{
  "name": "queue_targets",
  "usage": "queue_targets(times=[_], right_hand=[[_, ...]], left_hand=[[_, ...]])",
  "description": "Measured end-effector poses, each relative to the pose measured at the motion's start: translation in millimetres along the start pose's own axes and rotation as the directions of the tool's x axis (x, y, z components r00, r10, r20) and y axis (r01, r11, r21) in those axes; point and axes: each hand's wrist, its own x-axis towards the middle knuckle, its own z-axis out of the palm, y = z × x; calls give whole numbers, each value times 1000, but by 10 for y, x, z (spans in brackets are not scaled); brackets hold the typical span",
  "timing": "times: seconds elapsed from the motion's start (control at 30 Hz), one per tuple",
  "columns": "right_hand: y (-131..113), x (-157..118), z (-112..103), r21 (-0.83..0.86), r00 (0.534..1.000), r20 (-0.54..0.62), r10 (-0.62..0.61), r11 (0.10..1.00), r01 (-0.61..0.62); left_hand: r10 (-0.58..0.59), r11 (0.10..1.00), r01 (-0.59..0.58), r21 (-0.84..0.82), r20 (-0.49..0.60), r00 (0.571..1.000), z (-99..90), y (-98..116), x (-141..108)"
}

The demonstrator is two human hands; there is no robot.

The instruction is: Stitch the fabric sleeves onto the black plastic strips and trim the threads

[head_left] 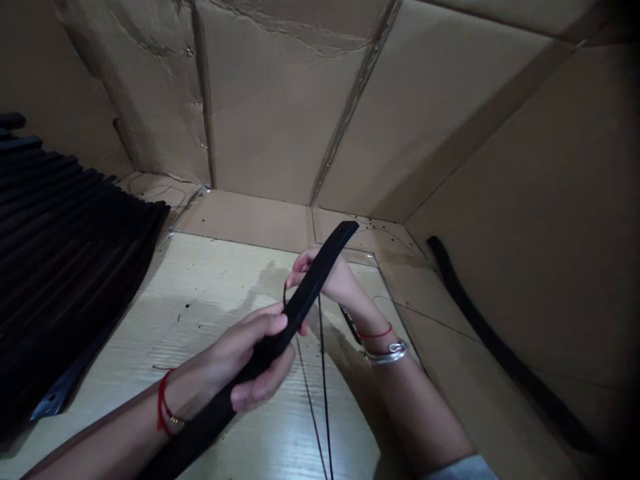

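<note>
A long black strip (313, 280) rises diagonally from the lower left, its tapered end with a small hole at the top. My left hand (257, 357) is wrapped round its middle, thumb on top. Behind the upper part of the strip, my right hand (325, 270) pinches a thin dark cord (285, 293) that forms a small loop at the strip's left edge. Lengths of the cord hang down below the strip towards the bottom of the view. Part of my right hand's fingers is hidden by the strip.
Many similar black strips (65, 247) lie side by side at the left. Another curved black strip (480, 327) leans along the right side. Cardboard walls (280, 107) enclose the pale work surface (200, 293), which bears small dark specks. Thin loose threads lie on the right.
</note>
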Motion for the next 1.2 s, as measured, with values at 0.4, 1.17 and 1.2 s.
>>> queue_targets(times=[0.4,1.17,1.2], right_hand=[[-552,-438,-871,-757,880,-116,-460,615,221],[-228,-343,451,327,977,-179,114,944,-50],[-184,-323,473,316,975,-185,120,947,-56]], left_hand=[[-286,886,346,310,-223,932,-146,-510,167],[421,899,-365,242,-252,871,-306,727,-63],[360,930,-333,152,-206,910,-289,707,-76]])
